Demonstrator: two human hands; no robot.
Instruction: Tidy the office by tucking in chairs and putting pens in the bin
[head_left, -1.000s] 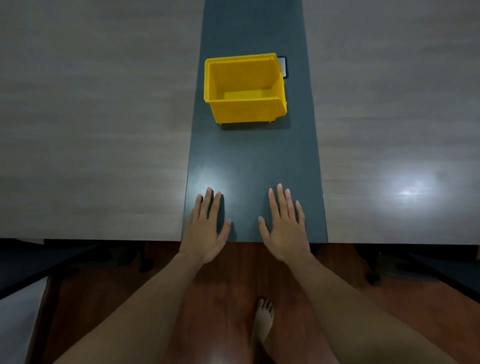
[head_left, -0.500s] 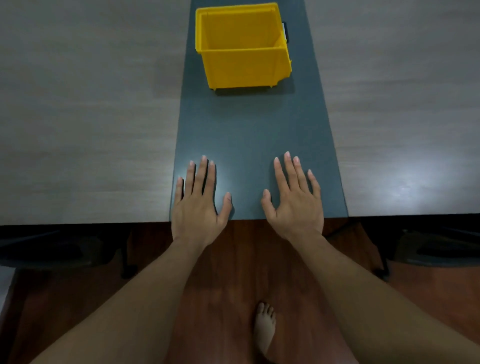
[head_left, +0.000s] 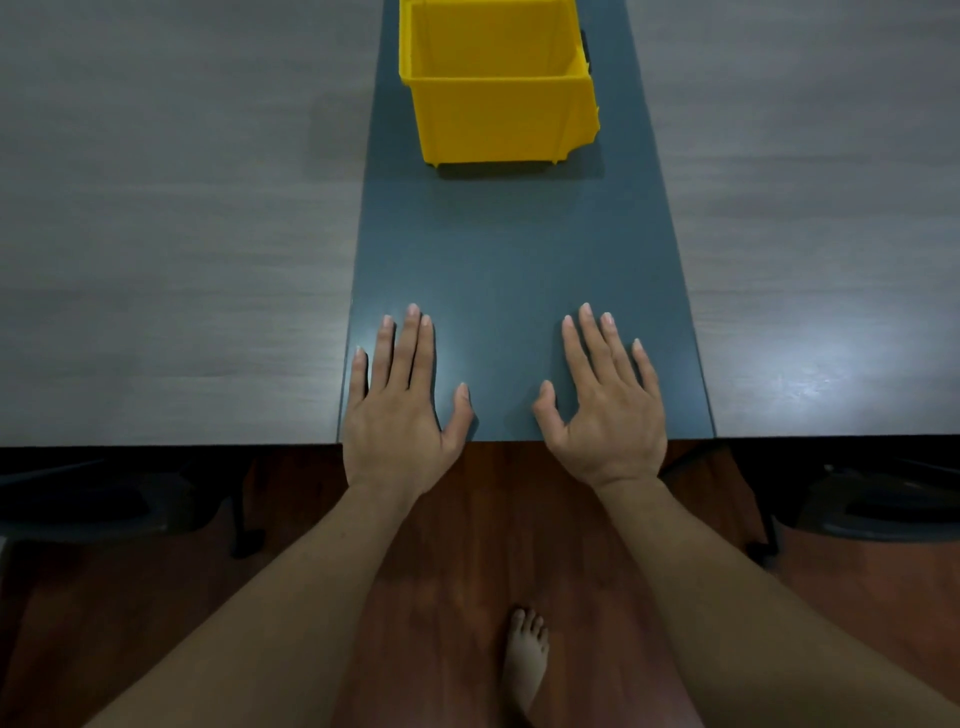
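The left hand (head_left: 397, 415) and the right hand (head_left: 605, 410) lie flat, palms down and fingers spread, on the near edge of the table (head_left: 156, 234), at about 6 o'clock in the view. Neither holds anything. Both rest on the dark blue-grey centre strip (head_left: 514, 270) that runs from the near edge straight away toward 12 o'clock, with pale wood-grain surface on either side of it.

One yellow bin (head_left: 498, 93) stands on that strip at 12 o'clock, well apart from the hands, its top cut off by the upper edge of the view. As much of its inside as shows holds nothing. A small dark object (head_left: 584, 44) peeks out just behind its right side; too little shows to tell what it is. Nothing lies on the strip between the hands and the bin.

Two dark chairs are partly visible under the table's near edge: one chair at 8 o'clock (head_left: 93, 504) and one chair at 4 o'clock (head_left: 872, 509), each sitting partly beneath the tabletop. Between them is reddish-brown wood floor (head_left: 467, 519), and one bare foot (head_left: 524, 660) stands on it at 6 o'clock, between the two forearms.

No writing, brand or label can be read anywhere. No pens show on the table.
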